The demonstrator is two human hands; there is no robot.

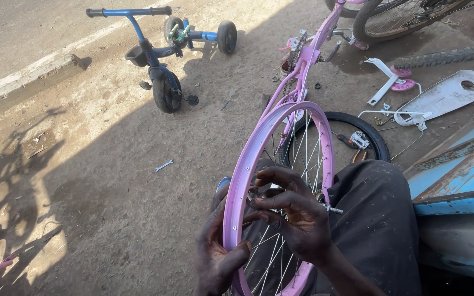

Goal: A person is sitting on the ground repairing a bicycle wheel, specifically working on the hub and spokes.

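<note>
Dirt ground (pixel 138 219), pink wheel rim (pixel 246 164) between both hands' fingers (pixel 281 178).

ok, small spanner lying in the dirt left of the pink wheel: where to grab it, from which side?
Take the spanner by its thin middle shank, coming straight down from above. It lies flat on the ground, slanted, with the wider heads at both ends, so fingers should close across the shank's narrow width. Nothing lies close around it. Both hands are on the pink rim now: left hand, right hand.
</note>
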